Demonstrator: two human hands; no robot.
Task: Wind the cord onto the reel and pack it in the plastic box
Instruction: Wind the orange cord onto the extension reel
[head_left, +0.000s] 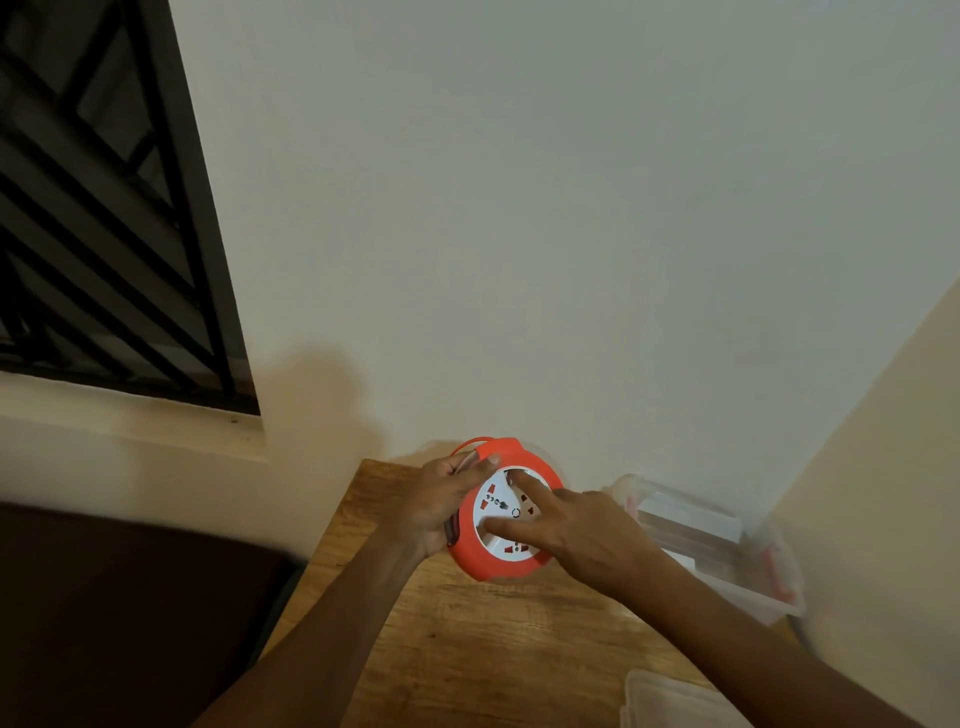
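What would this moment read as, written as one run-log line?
step: winding cord | left hand: gripping reel rim | right hand: fingers on white face | plastic box: open, right of reel | packed: no

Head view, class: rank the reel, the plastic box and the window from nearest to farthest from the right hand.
1. Reel: under the right hand's fingers, touching.
2. Plastic box: just right of the hand, on the table.
3. Window: far upper left, on the wall.
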